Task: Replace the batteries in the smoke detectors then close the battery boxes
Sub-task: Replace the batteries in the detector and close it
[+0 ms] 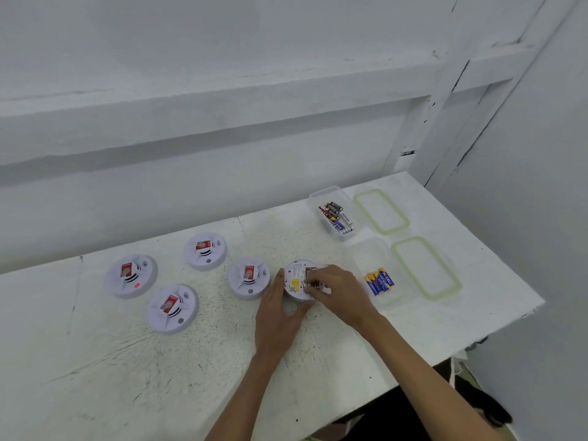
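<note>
A white smoke detector (296,280) lies face down on the table with its back label and battery bay showing. My left hand (278,316) grips its left and near edge. My right hand (337,291) covers its right side, fingertips curled into the battery bay; a battery there is barely visible, and I cannot tell whether the fingers hold it. Several more detectors lie face up with red stickers to the left, the nearest one (249,277) beside my left hand. New blue and yellow batteries (379,281) lie in a clear box (370,249).
A second clear box (318,195) at the back holds mixed old batteries (335,216). Two lids with green seals (381,211) (426,268) lie to the right of the boxes. The white table (159,377) ends at a right edge; a white wall stands behind.
</note>
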